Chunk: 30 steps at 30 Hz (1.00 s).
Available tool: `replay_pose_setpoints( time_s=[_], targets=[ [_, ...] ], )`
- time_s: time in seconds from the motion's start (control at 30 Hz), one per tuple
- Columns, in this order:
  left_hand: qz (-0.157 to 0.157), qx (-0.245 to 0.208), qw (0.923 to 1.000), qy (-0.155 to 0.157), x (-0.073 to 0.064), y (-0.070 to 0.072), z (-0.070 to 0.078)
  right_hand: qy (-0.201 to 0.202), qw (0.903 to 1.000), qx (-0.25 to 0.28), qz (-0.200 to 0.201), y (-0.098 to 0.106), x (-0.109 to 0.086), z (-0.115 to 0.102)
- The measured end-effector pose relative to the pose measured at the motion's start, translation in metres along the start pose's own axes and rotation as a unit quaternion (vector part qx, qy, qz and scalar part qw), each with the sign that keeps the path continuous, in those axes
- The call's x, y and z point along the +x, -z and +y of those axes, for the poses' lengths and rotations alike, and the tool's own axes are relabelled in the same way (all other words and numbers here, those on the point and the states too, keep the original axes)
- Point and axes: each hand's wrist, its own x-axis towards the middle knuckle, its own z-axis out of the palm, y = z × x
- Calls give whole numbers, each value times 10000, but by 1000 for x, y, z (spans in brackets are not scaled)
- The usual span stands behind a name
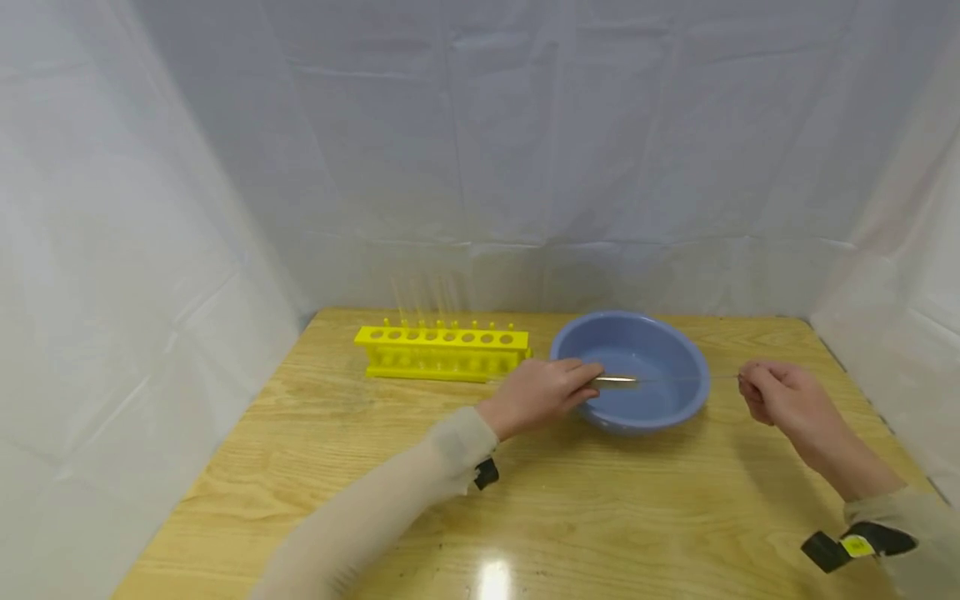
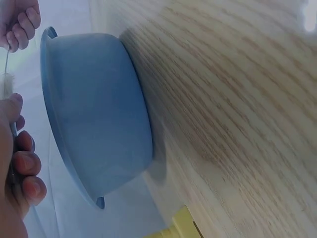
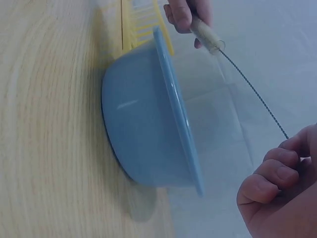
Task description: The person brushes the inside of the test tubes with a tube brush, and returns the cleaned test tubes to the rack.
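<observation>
My left hand (image 1: 543, 390) grips a clear glass test tube (image 3: 218, 44) held level above the blue basin (image 1: 637, 418). Pale bristles of a test tube brush (image 3: 205, 34) fill the tube near its mouth. From that mouth a twisted wire handle (image 3: 255, 91) runs across to my right hand (image 1: 787, 400), bowing slightly in the right wrist view. Curled fingers of the right hand pinch the wire's far end, just right of the basin. Part of the tube is hidden inside my left hand.
A yellow test tube rack (image 1: 442, 339) stands left of the basin, with a row of holes and pegs behind. Faint see-through upright shapes (image 1: 427, 296) rise from its left pegs. White sheeting (image 1: 480, 167) encloses the wooden table (image 1: 570, 517) at the back and sides.
</observation>
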Motion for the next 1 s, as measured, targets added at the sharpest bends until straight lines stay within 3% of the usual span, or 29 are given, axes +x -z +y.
replay_pose_setpoints(
  time_s=[0.2,0.37,0.57,0.8,1.0],
  targets=[
    [-60,-129,9999,-43,1,1,1,164,9998,-23,-67,8,-3,3],
    [-246,-313,9991,130,-1,1,0,370,9993,62,58,18,-6,7],
    [-299,-362,9986,238,-9,-1,-7,140,9993,114,341,31,-11,10],
    [-173,-575,9978,296,-14,1,-11,121,9978,-225,613,40,-16,14],
    [-149,-364,9989,266,-18,3,-12,423,9952,778,404,46,-18,23]
  ],
)
